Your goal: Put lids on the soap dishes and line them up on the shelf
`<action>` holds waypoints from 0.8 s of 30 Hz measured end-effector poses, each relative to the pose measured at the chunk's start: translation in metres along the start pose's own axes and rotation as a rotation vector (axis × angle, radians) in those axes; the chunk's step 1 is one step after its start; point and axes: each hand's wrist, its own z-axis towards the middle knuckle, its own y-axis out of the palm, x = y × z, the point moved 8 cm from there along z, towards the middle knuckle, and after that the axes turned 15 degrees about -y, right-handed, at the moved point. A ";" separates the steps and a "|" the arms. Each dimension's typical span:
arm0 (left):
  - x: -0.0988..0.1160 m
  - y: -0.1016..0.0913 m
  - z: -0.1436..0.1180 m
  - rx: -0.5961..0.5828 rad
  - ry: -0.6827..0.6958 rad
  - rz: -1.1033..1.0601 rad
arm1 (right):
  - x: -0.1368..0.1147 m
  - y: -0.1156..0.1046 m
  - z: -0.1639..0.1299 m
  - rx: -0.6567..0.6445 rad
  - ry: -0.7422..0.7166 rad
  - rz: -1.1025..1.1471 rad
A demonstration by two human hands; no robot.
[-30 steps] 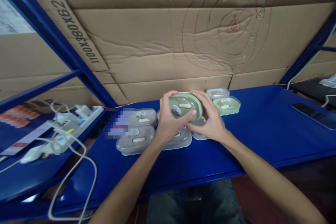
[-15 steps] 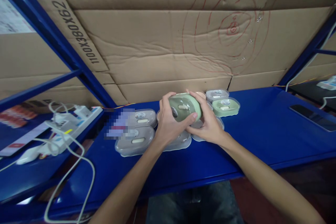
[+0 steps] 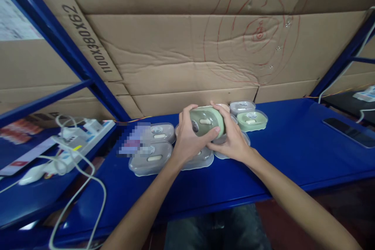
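A green oval container with a clear lid is held tilted above the others, its lid side facing me. My left hand grips its left end, and the left thumb reaches across its front edge. Around the right end wraps my right hand. Beneath and behind the hands are similar lidded containers, partly hidden by them: a grey one below the left hand, and a beige one behind. To the right stand a green container and a grey one.
More grey containers sit at left on the blue table, beside a blurred patch. A power strip with white cables lies far left, a phone at right. A cardboard wall rises behind.
The view has shifted very slightly. Both hands keep the green container in nearly the same place and tilt.
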 end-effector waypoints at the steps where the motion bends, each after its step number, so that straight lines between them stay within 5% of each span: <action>1: 0.002 0.000 -0.001 -0.006 -0.018 -0.002 | 0.001 0.001 -0.001 0.002 0.004 0.000; 24: 0.002 -0.002 0.003 0.007 0.026 -0.039 | -0.003 0.001 -0.001 0.029 0.007 -0.017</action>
